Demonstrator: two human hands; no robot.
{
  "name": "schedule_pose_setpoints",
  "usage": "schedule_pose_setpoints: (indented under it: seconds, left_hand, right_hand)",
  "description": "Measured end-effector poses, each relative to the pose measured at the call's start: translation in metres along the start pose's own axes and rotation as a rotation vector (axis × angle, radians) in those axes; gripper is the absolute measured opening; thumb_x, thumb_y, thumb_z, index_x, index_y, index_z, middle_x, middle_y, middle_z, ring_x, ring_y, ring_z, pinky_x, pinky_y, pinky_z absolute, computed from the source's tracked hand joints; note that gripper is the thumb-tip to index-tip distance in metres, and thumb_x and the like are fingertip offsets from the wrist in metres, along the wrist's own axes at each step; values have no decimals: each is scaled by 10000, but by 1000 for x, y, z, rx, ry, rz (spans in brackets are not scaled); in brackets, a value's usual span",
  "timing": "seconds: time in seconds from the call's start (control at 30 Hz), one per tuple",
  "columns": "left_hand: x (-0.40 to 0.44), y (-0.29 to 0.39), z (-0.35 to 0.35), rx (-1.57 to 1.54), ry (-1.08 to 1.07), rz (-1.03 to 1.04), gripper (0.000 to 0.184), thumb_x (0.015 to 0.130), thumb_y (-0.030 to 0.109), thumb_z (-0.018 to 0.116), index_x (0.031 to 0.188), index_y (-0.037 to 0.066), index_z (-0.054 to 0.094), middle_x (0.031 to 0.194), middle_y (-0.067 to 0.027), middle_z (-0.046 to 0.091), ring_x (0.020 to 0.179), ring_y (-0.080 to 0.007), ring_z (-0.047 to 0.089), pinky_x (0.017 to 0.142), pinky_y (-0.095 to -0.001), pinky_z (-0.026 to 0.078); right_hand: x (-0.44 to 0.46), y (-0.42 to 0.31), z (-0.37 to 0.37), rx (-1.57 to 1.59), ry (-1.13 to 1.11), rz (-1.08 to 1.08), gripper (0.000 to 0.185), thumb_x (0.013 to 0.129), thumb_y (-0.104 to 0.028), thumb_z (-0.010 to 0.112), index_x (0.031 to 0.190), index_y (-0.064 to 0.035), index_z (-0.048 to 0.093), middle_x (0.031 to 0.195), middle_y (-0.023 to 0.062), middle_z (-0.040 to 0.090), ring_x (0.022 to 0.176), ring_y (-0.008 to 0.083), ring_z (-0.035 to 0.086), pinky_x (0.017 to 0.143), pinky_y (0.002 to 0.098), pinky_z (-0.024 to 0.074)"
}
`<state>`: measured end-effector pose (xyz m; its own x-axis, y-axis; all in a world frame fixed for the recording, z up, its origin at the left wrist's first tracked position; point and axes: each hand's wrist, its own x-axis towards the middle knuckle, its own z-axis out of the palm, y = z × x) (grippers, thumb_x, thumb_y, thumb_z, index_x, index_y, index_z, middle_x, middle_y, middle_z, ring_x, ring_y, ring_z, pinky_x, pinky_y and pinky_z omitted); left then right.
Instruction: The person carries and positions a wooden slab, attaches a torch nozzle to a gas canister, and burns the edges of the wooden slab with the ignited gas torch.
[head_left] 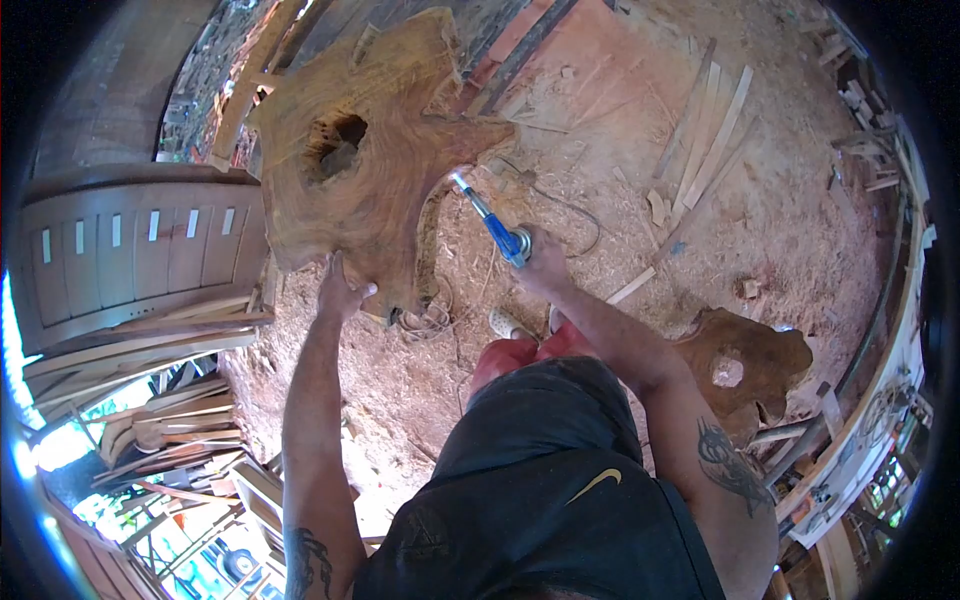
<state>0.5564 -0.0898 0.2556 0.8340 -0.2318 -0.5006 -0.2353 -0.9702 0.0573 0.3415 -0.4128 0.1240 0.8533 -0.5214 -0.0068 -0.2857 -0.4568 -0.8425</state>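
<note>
A large brown wood slab with an irregular edge and a dark hole stands or lies in front of me. My left hand rests on its lower left edge, thumb apart from the other fingers. In my right hand is a blue torch-like tool, held by its rear end. A bright spot shows at the tool's tip, beside the slab's curved right edge. The fingers of my right hand are wrapped round the tool and partly hidden.
A second wood slab with a hole lies at the right. Thin wood strips lie on the dusty floor. At the left are a panelled wooden door and stacked boards. A cable curves behind the tool.
</note>
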Motion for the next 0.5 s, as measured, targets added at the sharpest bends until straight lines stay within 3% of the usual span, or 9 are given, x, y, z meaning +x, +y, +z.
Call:
schedule_pose_setpoints:
  seconds: [0.5]
  left_hand:
    - [3,-7,5,-7,20,29,1158,713,393,891,1568,15,208,1629,-250,214,1498,-354,279,1215,-414,286]
  right_hand:
    - [-4,-3,8,-31,-186,-3,428,768,-253,775,1151,-101,657,1088,153,716,1051,356,669,910,466,537]
